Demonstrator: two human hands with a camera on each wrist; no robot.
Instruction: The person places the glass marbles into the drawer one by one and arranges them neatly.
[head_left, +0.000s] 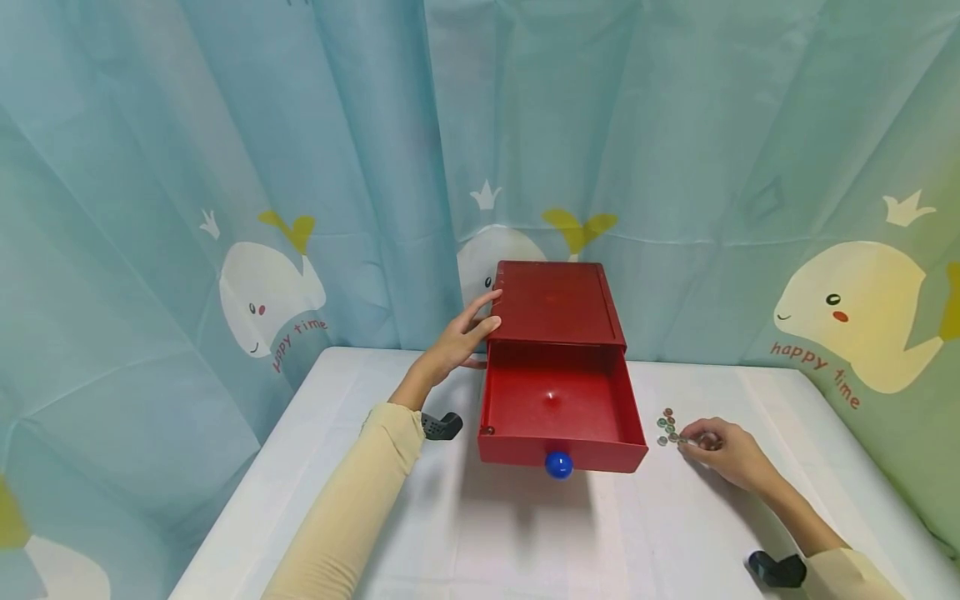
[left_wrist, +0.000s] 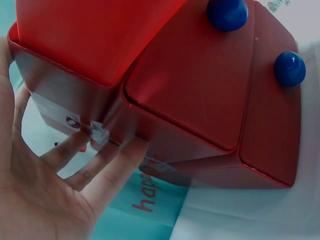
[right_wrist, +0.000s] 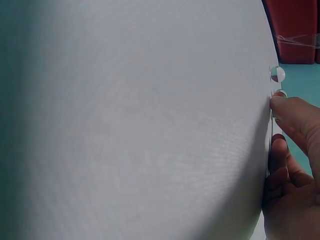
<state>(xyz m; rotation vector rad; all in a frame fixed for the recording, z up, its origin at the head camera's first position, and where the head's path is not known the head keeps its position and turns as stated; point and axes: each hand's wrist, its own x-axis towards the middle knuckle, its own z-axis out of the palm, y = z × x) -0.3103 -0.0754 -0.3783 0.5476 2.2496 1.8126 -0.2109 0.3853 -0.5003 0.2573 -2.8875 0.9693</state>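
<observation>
A red drawer cabinet (head_left: 555,300) stands on the table with its top drawer (head_left: 562,454) pulled out; a round blue knob (head_left: 558,465) sits on the drawer's front. In the drawer's front left corner lies a small dark marble (head_left: 489,430). My left hand (head_left: 452,343) rests against the cabinet's left side, its fingers spread and nearly straight in the left wrist view. To the right of the drawer, several clear glass marbles (head_left: 670,428) lie on the table. There my right hand (head_left: 723,450) pinches one marble (right_wrist: 281,93) between thumb and fingertips, mostly hidden by the fingers.
Two lower drawers with blue knobs (left_wrist: 290,69) are shut beneath the top one. A whale-print curtain (head_left: 375,208) hangs behind the white table (head_left: 637,533). A black strap device sits at each wrist.
</observation>
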